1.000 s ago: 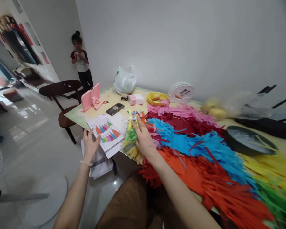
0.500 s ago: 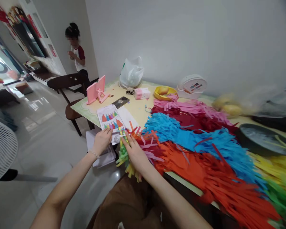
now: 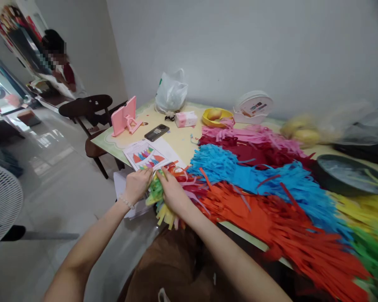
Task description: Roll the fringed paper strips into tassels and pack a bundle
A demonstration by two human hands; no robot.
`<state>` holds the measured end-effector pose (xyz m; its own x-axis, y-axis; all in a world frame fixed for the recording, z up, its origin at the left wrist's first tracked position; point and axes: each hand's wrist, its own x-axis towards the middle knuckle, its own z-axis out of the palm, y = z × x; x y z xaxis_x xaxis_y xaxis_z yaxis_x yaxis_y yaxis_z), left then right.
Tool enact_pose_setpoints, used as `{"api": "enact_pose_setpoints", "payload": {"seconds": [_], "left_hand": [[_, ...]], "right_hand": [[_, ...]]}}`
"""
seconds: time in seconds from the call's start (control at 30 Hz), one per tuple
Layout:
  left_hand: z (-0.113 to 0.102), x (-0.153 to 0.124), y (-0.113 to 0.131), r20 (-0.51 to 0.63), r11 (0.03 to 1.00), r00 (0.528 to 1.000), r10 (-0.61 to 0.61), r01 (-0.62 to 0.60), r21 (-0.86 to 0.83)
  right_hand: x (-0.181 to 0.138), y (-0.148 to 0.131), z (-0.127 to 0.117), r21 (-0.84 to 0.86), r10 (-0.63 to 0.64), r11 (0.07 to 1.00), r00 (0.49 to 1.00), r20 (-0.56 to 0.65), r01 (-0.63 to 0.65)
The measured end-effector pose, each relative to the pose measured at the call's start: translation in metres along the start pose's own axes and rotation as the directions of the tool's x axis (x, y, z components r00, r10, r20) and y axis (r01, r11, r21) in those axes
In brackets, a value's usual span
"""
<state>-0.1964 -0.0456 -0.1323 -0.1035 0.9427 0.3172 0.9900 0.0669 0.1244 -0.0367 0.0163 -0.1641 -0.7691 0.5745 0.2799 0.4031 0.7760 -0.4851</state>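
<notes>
Tassel (image 3: 154, 191) is at the table's (image 3: 178, 140) near edge, right hand (image 3: 174, 192) gripping its bunched top, left hand (image 3: 138, 184) up against it but can't tell if it's pinching, and it looks light, floppy, tearable, so that top's probably the safest hold.

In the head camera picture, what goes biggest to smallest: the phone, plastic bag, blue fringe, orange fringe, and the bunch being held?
1. Orange fringe
2. Blue fringe
3. Plastic bag
4. Phone
Held bunch: partly hidden, so unsure.
</notes>
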Motion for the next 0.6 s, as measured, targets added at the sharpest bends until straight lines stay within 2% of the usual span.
{"api": "enact_pose_setpoints", "payload": {"seconds": [0.17,0.27,0.33,0.43,0.53,0.6], "left_hand": [[0.007,-0.005,0.005,0.018,1.000,1.000,0.024,-0.024,-0.020],[0.016,-0.013,0.014,0.030,0.997,0.999,0.025,-0.023,-0.071],[0.014,-0.012,0.012,0.040,0.991,0.999,0.030,-0.025,-0.128],[-0.005,0.002,-0.020,0.037,0.972,0.999,-0.002,0.011,-0.234],[-0.030,0.024,-0.075,-0.015,0.929,0.979,-0.205,0.189,-0.318],[-0.040,0.032,-0.107,0.053,0.868,0.950,-0.306,0.302,-0.393]], "right_hand": [[-0.002,0.007,0.018,0.036,-0.015,0.999,0.999,-0.038,0.017],[0.006,0.019,0.021,0.059,-0.021,0.998,0.999,-0.045,0.024],[0.007,0.026,0.020,0.074,-0.062,0.995,0.998,-0.028,0.064],[-0.001,0.031,0.011,0.085,-0.122,0.989,0.992,-0.008,0.123],[-0.020,0.030,-0.007,0.085,-0.188,0.979,0.982,0.004,0.187],[-0.036,0.025,-0.022,0.056,-0.275,0.960,0.961,0.034,0.273]]}}
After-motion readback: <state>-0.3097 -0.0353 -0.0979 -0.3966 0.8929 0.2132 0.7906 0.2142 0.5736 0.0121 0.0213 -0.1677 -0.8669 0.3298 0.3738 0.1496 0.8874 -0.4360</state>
